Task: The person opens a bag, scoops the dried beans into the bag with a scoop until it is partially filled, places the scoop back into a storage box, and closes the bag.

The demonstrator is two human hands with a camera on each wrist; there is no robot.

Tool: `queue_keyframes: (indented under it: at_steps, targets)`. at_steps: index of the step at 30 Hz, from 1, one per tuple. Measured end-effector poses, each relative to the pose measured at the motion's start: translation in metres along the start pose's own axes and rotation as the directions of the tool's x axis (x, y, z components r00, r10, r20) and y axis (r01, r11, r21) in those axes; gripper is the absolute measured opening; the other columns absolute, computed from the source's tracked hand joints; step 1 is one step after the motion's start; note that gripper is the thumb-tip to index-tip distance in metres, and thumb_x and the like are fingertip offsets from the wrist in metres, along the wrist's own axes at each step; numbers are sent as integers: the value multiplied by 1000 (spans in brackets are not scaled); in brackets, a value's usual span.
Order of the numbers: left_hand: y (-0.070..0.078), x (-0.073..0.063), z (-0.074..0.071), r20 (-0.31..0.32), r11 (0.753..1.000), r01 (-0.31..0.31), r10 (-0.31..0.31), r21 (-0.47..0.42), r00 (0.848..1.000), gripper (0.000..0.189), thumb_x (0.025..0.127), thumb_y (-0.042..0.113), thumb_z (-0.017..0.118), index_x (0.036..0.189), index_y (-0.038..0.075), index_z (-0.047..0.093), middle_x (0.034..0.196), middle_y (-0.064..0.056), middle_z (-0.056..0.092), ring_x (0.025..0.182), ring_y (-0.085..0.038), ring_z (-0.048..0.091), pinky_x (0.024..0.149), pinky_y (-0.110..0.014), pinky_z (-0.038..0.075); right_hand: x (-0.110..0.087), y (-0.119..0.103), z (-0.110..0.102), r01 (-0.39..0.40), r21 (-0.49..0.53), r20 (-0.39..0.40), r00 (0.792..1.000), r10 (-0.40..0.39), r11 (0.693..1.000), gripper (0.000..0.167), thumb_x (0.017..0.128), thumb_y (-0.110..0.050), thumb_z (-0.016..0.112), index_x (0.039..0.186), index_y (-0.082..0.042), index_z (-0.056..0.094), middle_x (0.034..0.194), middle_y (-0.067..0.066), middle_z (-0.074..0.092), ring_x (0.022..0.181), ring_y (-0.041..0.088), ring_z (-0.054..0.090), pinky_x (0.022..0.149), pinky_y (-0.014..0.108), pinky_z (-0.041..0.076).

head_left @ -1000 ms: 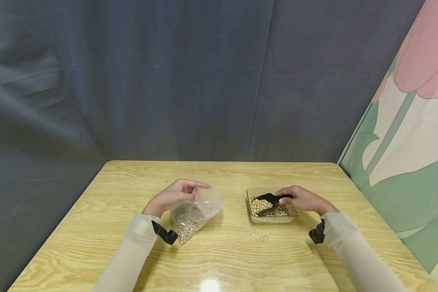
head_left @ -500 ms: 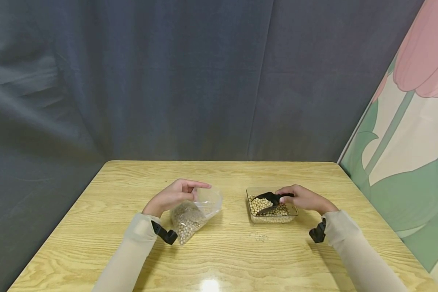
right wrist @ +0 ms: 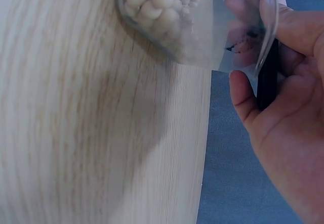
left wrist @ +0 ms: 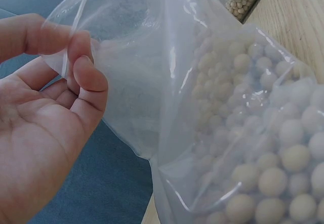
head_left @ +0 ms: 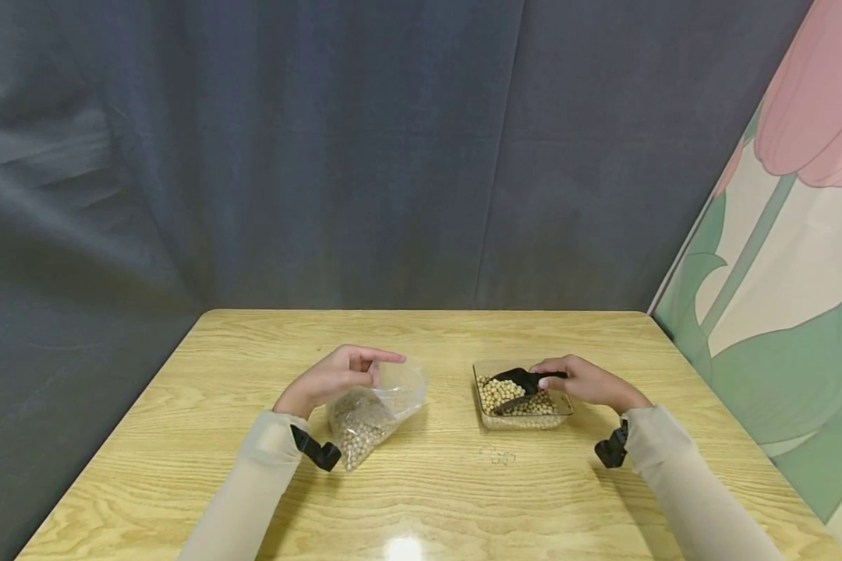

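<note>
Left hand: [head_left: 340,375] thumb and curled fingers pinch the rim of the clear bag; index finger stretched out along the mouth.
Clear bag: [head_left: 365,431] on the left half of the surface, leaning, mouth open and turned towards the container; lower part filled with pale balls. [left wrist: 273,182]
Right hand: [head_left: 581,382] thumb and fingers clamped on the handle of the black scoop, at the container's right side.
Black scoop: [head_left: 521,379] bowl down among the balls inside the container, pointing left; handle reaches over the right rim.
Container: [head_left: 487,366] clear, rectangular, upright on the surface, right of the bag and apart from it; part filled with the same kind of pale balls.
Hands to each other: well apart, one at the bag, one at the scoop.
Right wrist view: container corner close up, fingers partly seen through its wall; scoop bowl not clearly seen from here.
Surface: [head_left: 435,491] yellowish wood grain, faint marks [head_left: 498,454] in front of the container.
Sleeves: [head_left: 249,471] pale, both arms; small black device [head_left: 316,447] at each wrist.
Backdrop: dark blue-grey curtain [head_left: 365,156] behind; tulip-painted panel [head_left: 779,257] at right.
</note>
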State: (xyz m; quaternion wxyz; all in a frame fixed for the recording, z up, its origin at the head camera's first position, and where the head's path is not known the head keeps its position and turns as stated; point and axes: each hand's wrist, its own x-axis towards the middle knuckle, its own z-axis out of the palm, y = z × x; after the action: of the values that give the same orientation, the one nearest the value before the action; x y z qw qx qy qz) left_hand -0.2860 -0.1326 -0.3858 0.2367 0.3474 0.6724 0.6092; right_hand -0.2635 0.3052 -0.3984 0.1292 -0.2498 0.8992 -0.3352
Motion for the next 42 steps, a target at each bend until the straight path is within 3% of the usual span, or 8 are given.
queue_keyframes:
  at_steps: [8, 20, 42]
  targets:
    - [-2, 0, -1, 6, 1000, -8, 8, -10, 1000, 45, 91, -7, 48, 136, -11, 46, 75, 0, 59, 67, -13, 47, 75, -26, 48, -1, 2, -2, 14, 18, -1, 1000, -14, 1000, 42, 99, -18, 51, 132, 7, 53, 138, 33, 46, 126, 49, 44, 97, 56, 43]
    - [1, -1, 1, -3, 1000, 27, -27, -15, 1000, 46, 91, -5, 49, 137, -8, 47, 76, -3, 58, 69, -14, 48, 77, -26, 48, -3, 1, -2, -5, 44, -8, 1000, 6, 999, 42, 99, -18, 52, 132, 7, 53, 139, 34, 44, 127, 50, 43, 98, 57, 42]
    - [-1, -1, 0, 4, 1000, 9, -9, -7, 1000, 45, 91, -7, 48, 136, -10, 47, 75, -2, 57, 67, -14, 45, 71, -27, 44, -4, 7, -1, 6, 59, -23, 1000, -5, 998, 45, 99, -21, 51, 134, 7, 51, 140, 33, 44, 128, 49, 42, 99, 57, 41]
